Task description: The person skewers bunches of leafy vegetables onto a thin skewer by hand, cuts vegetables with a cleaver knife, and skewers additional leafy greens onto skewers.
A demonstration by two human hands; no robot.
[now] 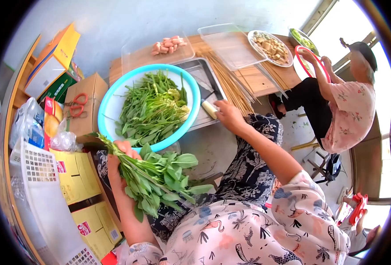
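A bunch of leafy greens fans out from my left hand, whose fingers are wrapped round the stems. My right hand is at the pale handle of a knife, fingers curled against it. That handle lies at the edge of a metal tray; the blade is hard to make out. Between my hands stands a large blue-rimmed basin piled with more greens, some with pale stems.
Thin wooden skewers lie on the table beside a clear tray. Pink sausage pieces and a plate of cut food stand behind. Red-handled scissors rest by a cardboard box. A co-worker sits at right.
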